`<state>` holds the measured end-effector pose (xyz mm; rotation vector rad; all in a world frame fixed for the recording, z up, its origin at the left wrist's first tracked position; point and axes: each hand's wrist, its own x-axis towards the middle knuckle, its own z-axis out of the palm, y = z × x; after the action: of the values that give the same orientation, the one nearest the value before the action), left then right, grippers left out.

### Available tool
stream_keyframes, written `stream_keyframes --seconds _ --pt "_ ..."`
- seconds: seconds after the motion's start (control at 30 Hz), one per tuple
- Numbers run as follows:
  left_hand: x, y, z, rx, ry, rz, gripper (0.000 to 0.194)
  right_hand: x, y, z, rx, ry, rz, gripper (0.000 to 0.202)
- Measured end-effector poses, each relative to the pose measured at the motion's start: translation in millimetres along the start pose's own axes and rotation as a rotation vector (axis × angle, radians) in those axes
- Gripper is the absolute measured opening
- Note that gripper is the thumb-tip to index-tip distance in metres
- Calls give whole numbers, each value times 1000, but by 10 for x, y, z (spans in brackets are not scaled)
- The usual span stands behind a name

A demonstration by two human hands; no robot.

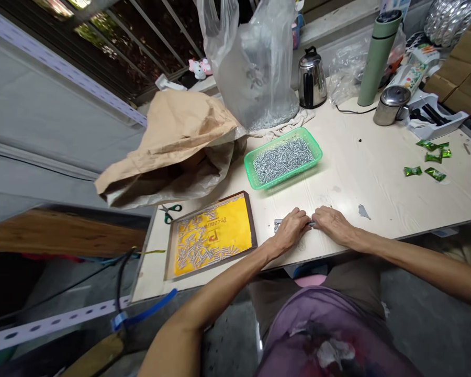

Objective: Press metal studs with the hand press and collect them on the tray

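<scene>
Both hands met at the near edge of the white table (pixel 377 173). Left hand (pixel 291 230) lay palm down with fingers curled together over a small metal piece (pixel 277 225), whose end showed just beyond the knuckles on the tabletop. Right hand (pixel 332 222) rested beside it, fingertips touching the left hand's, pinching something thin and silvery too small to make out; whether that was part of the same piece I could not tell.

Left of the hands sat a yellow tray (pixel 214 236) with a brown rim, strewn with small silver screws; reversed red lettering on it read roughly "Pr.com", with a large "P" beneath. Green-handled scissors (pixel 170 212) lay just beyond its far corner. Farther back stood a green plastic basket (pixel 283 156) filled with screws, and behind that a clear plastic bag (pixel 255 68) holding more. A crumpled brown paper sack (pixel 172 146) slumped at the left. A steel kettle (pixel 311 78), a green flask (pixel 378 55) and green-wrapped candies (pixel 429 157) occupied the far right.
</scene>
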<state>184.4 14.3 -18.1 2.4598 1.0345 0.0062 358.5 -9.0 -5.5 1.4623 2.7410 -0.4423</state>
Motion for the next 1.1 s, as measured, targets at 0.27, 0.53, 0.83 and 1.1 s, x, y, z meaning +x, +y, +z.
stream_keyframes --seconds 0.27,0.53,0.83,1.1 --pt "-188 111 238 40 243 -22 34 2 229 -68 59 109 -63 31" --pt "-421 403 702 -76 349 41 41 340 348 -58 -77 173 129 16" --pt "-364 412 727 -141 291 9 34 603 -532 -43 -95 26 -440 12" --pt "-913 272 484 80 501 117 26 858 -587 -37 87 281 -547 16"
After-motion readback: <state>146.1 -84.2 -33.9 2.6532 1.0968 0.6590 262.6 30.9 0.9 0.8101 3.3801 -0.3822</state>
